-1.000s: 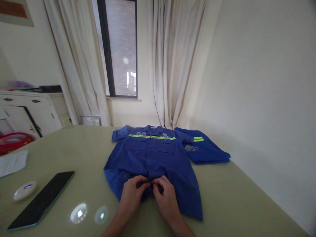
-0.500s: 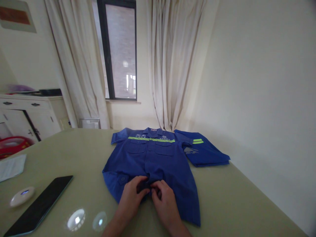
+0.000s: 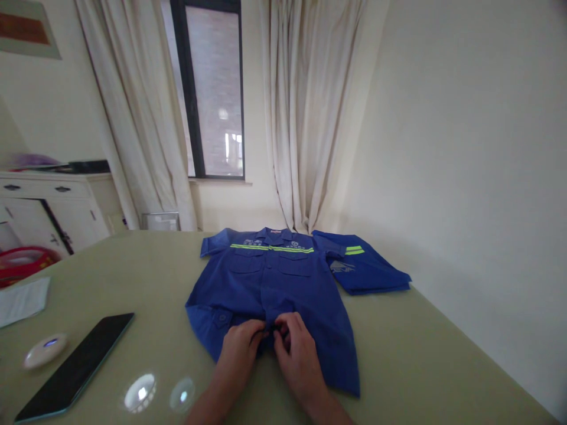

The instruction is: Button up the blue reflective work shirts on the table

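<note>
A blue short-sleeved work shirt (image 3: 295, 289) lies front side up on the table, its collar toward the window and a yellow-green reflective stripe across the chest. My left hand (image 3: 241, 348) pinches the front placket near the lower hem. Close beside it, my right hand (image 3: 296, 342) grips the other side of the same placket, fingers bent and thumb pressed in. The cloth between the fingertips is bunched and slightly raised; any button there is hidden. At the lower left the hem is turned up, showing a buttoned tab (image 3: 222, 319).
Folded blue clothing (image 3: 370, 271) with a reflective stripe lies behind the shirt's right sleeve. On the left are a dark tablet (image 3: 80, 366), a white oval device (image 3: 45, 351) and a paper sheet (image 3: 24, 301). A wall borders the table (image 3: 416, 354) on the right.
Both hands stay at the placket; the fingers have shifted slightly, with the left fingertips closing over the cloth. The view has moved a little.
</note>
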Tool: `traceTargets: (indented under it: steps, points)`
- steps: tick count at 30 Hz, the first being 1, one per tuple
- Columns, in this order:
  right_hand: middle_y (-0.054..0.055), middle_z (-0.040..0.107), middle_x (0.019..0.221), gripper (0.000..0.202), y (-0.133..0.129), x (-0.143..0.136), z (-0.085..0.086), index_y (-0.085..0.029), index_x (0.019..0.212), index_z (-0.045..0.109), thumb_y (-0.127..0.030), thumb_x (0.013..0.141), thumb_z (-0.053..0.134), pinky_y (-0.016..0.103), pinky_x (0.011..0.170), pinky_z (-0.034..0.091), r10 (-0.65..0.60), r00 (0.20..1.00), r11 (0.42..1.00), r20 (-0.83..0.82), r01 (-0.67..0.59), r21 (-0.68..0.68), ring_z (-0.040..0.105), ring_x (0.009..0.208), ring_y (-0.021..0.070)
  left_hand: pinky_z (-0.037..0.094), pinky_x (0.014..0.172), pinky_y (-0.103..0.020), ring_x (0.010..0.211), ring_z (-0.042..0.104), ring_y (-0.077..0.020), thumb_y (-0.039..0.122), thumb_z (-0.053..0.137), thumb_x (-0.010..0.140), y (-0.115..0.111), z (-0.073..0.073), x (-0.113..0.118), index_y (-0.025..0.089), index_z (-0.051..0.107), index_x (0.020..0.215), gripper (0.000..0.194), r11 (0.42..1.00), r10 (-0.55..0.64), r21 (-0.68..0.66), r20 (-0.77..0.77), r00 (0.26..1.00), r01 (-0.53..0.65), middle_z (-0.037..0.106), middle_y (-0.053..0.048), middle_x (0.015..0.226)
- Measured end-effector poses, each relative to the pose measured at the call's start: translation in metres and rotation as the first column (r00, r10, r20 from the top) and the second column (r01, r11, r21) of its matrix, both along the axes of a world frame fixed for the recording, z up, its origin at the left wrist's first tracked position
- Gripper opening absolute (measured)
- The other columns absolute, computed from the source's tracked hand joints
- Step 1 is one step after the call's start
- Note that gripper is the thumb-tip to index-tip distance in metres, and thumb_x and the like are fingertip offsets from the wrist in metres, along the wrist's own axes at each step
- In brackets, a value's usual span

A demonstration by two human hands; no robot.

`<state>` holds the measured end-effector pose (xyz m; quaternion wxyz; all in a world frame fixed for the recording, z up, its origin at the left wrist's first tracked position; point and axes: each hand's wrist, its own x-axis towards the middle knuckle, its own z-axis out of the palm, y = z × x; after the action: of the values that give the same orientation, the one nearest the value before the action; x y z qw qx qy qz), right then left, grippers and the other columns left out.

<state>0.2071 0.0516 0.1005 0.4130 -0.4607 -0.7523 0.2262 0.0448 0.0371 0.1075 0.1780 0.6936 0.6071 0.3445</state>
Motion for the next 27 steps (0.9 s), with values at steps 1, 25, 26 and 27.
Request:
traceTargets:
  steps: [1,25,26,27]
  points:
    - [0.004,0.064,0.105,0.031,0.0,0.002,0.001,-0.025,0.112,0.065,-0.009,0.089,0.052,0.027,0.076,0.053,0.004,1.0,0.999,0.001,-0.004,0.036,0.066,0.085,0.0175,0.052,0.076,-0.026,0.082,0.072,-0.0195,0.02,0.046,0.091,-0.001,0.0,0.001,0.026,0.076,0.085,0.031,1.0,-0.025,0.014,-0.005,1.0,0.025,0.079,-0.002,0.087]
    - [0.001,0.062,0.098,0.029,0.003,0.008,0.01,-0.031,0.112,0.067,-0.016,0.103,0.043,0.021,0.076,0.047,0.062,0.974,0.996,0.219,-0.074,0.045,0.065,0.087,0.0156,0.054,0.091,-0.034,0.099,0.072,-0.0222,0.022,0.057,0.087,-0.005,0.0,0.007,0.026,0.071,0.107,0.025,1.0,0.005,0.03,0.041,0.999,-0.006,0.077,-0.003,0.106]
    - [0.001,0.061,0.098,0.029,0.003,0.008,0.009,-0.031,0.11,0.067,-0.016,0.102,0.044,0.021,0.076,0.047,0.057,0.972,0.996,0.226,-0.071,0.051,0.064,0.086,0.0156,0.054,0.091,-0.034,0.099,0.072,-0.0225,0.023,0.058,0.087,-0.005,0.001,0.007,0.026,0.071,0.107,0.024,1.0,0.005,0.017,0.044,0.999,-0.006,0.077,-0.003,0.106]
    - [0.001,0.06,0.097,0.028,0.003,0.008,0.008,-0.03,0.109,0.067,-0.015,0.102,0.044,0.021,0.076,0.047,0.05,0.972,0.996,0.228,-0.065,0.059,0.064,0.085,0.0156,0.054,0.09,-0.034,0.098,0.072,-0.0228,0.024,0.058,0.088,-0.005,0.001,0.008,0.025,0.071,0.108,0.024,1.0,0.007,0.002,0.049,0.999,-0.007,0.077,-0.003,0.106]
